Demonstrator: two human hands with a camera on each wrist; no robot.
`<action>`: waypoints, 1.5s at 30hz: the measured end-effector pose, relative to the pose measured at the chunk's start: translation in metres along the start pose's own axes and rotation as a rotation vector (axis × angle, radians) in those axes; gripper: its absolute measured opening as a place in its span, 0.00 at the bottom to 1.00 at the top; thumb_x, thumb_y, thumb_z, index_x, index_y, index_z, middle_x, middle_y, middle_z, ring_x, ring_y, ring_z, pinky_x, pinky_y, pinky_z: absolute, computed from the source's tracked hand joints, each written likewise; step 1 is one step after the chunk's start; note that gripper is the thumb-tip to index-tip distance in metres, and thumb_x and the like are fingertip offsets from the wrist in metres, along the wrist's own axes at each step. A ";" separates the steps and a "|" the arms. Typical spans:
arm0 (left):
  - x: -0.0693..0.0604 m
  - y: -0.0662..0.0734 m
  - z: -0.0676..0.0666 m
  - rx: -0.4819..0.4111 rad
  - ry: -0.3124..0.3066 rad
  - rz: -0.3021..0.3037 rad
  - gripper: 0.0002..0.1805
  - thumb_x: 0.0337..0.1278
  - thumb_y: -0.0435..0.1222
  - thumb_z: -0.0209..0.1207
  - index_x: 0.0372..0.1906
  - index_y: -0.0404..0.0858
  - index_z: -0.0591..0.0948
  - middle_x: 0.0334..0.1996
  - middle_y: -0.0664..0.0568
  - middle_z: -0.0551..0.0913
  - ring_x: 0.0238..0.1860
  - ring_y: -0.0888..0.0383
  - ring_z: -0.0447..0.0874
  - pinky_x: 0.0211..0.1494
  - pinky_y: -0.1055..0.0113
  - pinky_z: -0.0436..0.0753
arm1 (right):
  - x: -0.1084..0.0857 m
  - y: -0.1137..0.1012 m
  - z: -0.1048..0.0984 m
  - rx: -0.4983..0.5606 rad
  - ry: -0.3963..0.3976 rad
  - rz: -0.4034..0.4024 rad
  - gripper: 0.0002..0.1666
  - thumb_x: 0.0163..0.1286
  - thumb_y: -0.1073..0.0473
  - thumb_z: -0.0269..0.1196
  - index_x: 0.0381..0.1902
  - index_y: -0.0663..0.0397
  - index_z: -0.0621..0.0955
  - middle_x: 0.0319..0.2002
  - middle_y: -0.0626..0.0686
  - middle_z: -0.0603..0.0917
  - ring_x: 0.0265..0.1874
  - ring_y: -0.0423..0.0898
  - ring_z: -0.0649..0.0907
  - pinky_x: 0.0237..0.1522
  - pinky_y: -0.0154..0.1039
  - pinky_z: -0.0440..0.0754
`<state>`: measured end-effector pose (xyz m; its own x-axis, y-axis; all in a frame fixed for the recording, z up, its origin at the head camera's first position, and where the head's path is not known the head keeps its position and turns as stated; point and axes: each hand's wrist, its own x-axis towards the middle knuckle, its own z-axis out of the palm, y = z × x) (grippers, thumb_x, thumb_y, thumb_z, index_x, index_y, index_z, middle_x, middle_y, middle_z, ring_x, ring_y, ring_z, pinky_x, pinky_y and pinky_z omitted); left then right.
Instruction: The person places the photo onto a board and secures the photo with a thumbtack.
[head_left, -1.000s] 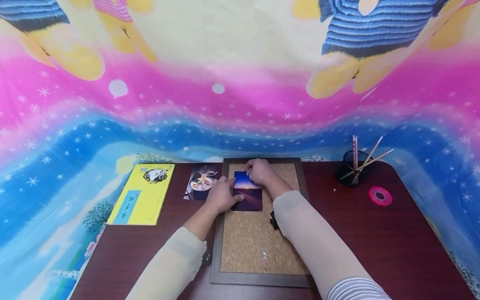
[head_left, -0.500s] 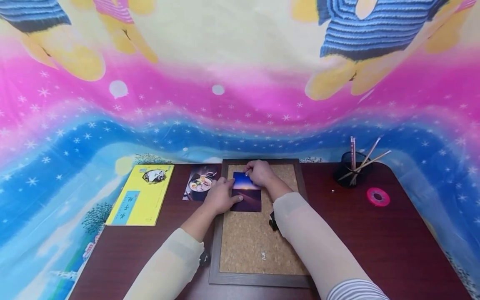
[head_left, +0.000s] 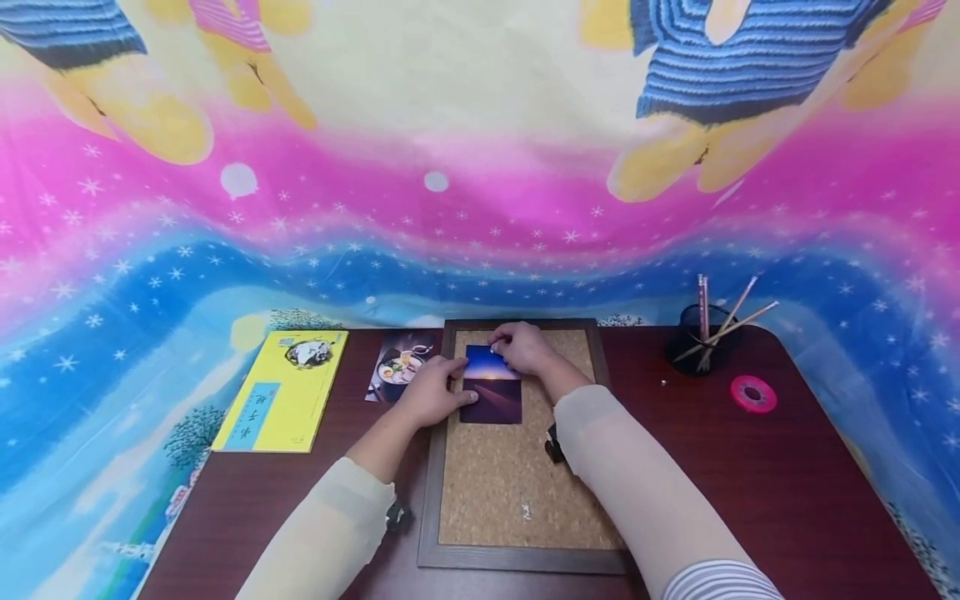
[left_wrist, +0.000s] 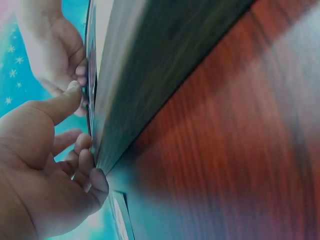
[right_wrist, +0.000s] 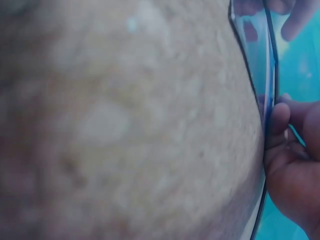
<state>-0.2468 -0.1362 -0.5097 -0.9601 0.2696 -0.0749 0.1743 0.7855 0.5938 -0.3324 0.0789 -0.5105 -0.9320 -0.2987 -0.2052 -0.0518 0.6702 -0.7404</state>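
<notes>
A photo of a road at sunset [head_left: 491,402] lies on the upper part of a framed cork board [head_left: 495,475]. At its top edge my right hand [head_left: 520,347] pinches a tiny pale thing, seemingly a pushpin; the fingers mostly cover it. My left hand [head_left: 431,392] is spread at the photo's left edge, thumb and forefinger extended at the print. In the left wrist view the fingers of my left hand [left_wrist: 55,170] are loosely bent beside the board's frame [left_wrist: 125,75]. The right wrist view shows my right hand [right_wrist: 295,165] against the photo's bent edge [right_wrist: 257,50].
A ramen photo [head_left: 396,371] lies left of the board, partly behind my left hand. Further left is a yellow book [head_left: 281,392]. On the right stand a black mesh pencil cup [head_left: 686,346] and a pink disc [head_left: 753,393]. Small clear bits [head_left: 526,510] lie on the cork.
My left hand has drawn back slightly to the left and lies less over the photo. My right hand stays at the photo's top edge.
</notes>
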 end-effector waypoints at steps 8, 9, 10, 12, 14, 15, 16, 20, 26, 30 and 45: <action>-0.006 -0.013 -0.012 -0.127 0.017 0.001 0.33 0.64 0.43 0.70 0.72 0.41 0.77 0.49 0.50 0.79 0.47 0.52 0.79 0.54 0.52 0.81 | -0.001 0.009 -0.002 0.101 -0.029 -0.053 0.13 0.79 0.54 0.62 0.56 0.49 0.85 0.42 0.52 0.85 0.31 0.47 0.85 0.34 0.41 0.84; -0.006 -0.014 -0.012 -0.126 0.023 0.004 0.32 0.64 0.43 0.70 0.71 0.41 0.77 0.49 0.50 0.79 0.47 0.52 0.79 0.53 0.52 0.81 | -0.001 0.010 -0.003 0.123 -0.030 -0.056 0.13 0.79 0.55 0.62 0.56 0.50 0.85 0.42 0.52 0.85 0.31 0.47 0.86 0.34 0.41 0.84; -0.006 -0.016 -0.013 -0.126 0.030 0.010 0.32 0.64 0.43 0.70 0.71 0.41 0.77 0.48 0.50 0.79 0.47 0.52 0.79 0.53 0.52 0.81 | -0.002 0.011 -0.005 0.142 -0.030 -0.055 0.13 0.79 0.55 0.62 0.56 0.51 0.85 0.43 0.53 0.85 0.32 0.48 0.86 0.34 0.42 0.84; -0.007 -0.018 -0.015 -0.124 0.051 0.014 0.31 0.63 0.43 0.70 0.70 0.40 0.78 0.48 0.49 0.80 0.46 0.52 0.79 0.52 0.52 0.80 | -0.003 0.013 -0.009 0.171 -0.032 -0.053 0.14 0.78 0.57 0.63 0.57 0.52 0.85 0.44 0.54 0.85 0.33 0.48 0.86 0.36 0.42 0.85; -0.008 -0.021 -0.018 -0.127 0.071 0.004 0.31 0.63 0.43 0.71 0.69 0.39 0.79 0.48 0.49 0.80 0.45 0.52 0.79 0.51 0.52 0.80 | -0.005 0.015 -0.014 0.182 -0.037 -0.050 0.15 0.78 0.57 0.62 0.58 0.53 0.84 0.45 0.54 0.85 0.35 0.48 0.87 0.38 0.42 0.85; -0.008 -0.022 -0.019 -0.127 0.080 -0.003 0.30 0.63 0.43 0.71 0.69 0.39 0.79 0.47 0.49 0.80 0.45 0.52 0.79 0.50 0.53 0.80 | -0.006 0.016 -0.017 0.177 -0.042 -0.049 0.15 0.78 0.57 0.62 0.58 0.53 0.84 0.46 0.54 0.85 0.36 0.48 0.87 0.39 0.42 0.85; -0.009 -0.024 -0.021 -0.128 0.089 -0.011 0.30 0.63 0.42 0.71 0.68 0.39 0.79 0.47 0.49 0.80 0.45 0.52 0.79 0.50 0.53 0.79 | -0.007 0.016 -0.019 0.171 -0.046 -0.045 0.15 0.79 0.56 0.62 0.59 0.53 0.84 0.46 0.54 0.84 0.36 0.48 0.87 0.39 0.42 0.85; -0.011 -0.031 -0.026 -0.135 0.119 -0.035 0.29 0.64 0.42 0.70 0.67 0.38 0.80 0.45 0.49 0.80 0.44 0.51 0.77 0.49 0.54 0.77 | -0.012 0.023 -0.025 0.146 -0.052 -0.044 0.16 0.79 0.54 0.62 0.60 0.50 0.83 0.46 0.52 0.85 0.37 0.47 0.87 0.41 0.42 0.85; -0.015 -0.043 -0.034 -0.119 0.189 -0.052 0.27 0.63 0.41 0.70 0.64 0.35 0.81 0.46 0.42 0.80 0.45 0.48 0.79 0.52 0.51 0.79 | -0.022 0.033 -0.033 0.126 -0.030 -0.086 0.16 0.78 0.55 0.63 0.59 0.53 0.84 0.41 0.53 0.87 0.35 0.47 0.86 0.42 0.43 0.83; -0.018 -0.050 -0.039 -0.079 0.229 -0.079 0.27 0.62 0.42 0.70 0.63 0.35 0.82 0.51 0.37 0.80 0.51 0.42 0.80 0.57 0.46 0.79 | -0.030 0.039 -0.039 0.101 -0.022 -0.121 0.16 0.78 0.56 0.63 0.58 0.54 0.84 0.39 0.54 0.88 0.35 0.49 0.86 0.42 0.44 0.82; -0.023 -0.060 -0.043 -0.012 0.244 -0.224 0.34 0.60 0.50 0.69 0.67 0.36 0.78 0.67 0.36 0.68 0.69 0.34 0.62 0.66 0.33 0.66 | -0.060 0.057 -0.062 0.040 0.022 -0.123 0.17 0.77 0.54 0.64 0.60 0.51 0.84 0.48 0.50 0.86 0.39 0.47 0.85 0.41 0.43 0.84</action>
<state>-0.2447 -0.2135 -0.5093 -0.9986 -0.0521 -0.0115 -0.0487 0.8030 0.5940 -0.3018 0.1773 -0.5003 -0.9271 -0.3619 -0.0977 -0.1523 0.6018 -0.7840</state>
